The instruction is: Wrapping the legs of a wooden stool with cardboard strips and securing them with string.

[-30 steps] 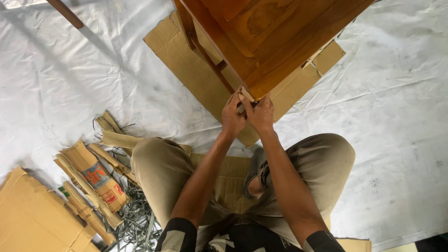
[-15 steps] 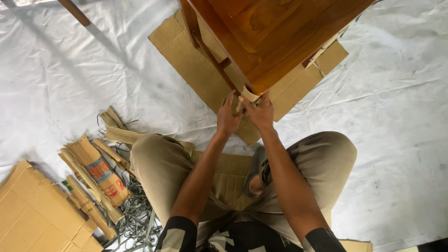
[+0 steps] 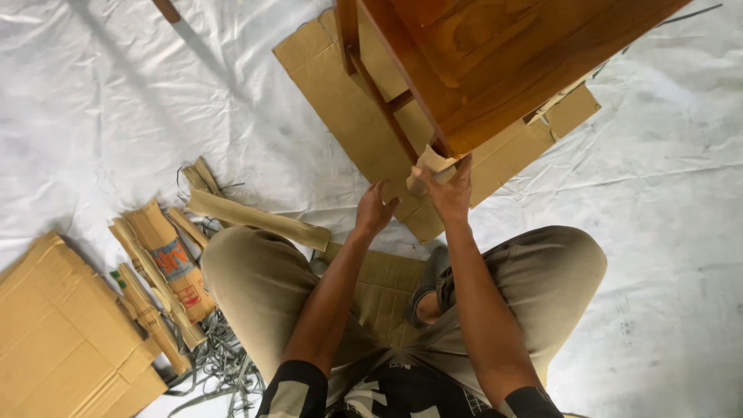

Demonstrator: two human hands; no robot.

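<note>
A brown wooden table (image 3: 495, 70) stands on flat cardboard (image 3: 340, 116) in front of me, seen from above. A folded piece of cardboard (image 3: 430, 164) wraps its near corner at the leg. My right hand (image 3: 450, 192) presses and grips that corner piece from below. My left hand (image 3: 374, 210) hovers just left of it, fingers apart, holding nothing. I sit cross-legged in tan trousers (image 3: 255, 286), with both forearms stretched forward.
Folded cardboard strips (image 3: 166, 259) and grey strapping (image 3: 217, 364) lie at my left. A stack of flat cardboard (image 3: 62, 340) sits at the lower left. A white sheet (image 3: 665, 201) covers the floor all around. A wooden piece (image 3: 166, 9) shows at the top left.
My left hand has come off the corner piece and moved down to the left. The right hand stays on it. The view has shifted slightly.
</note>
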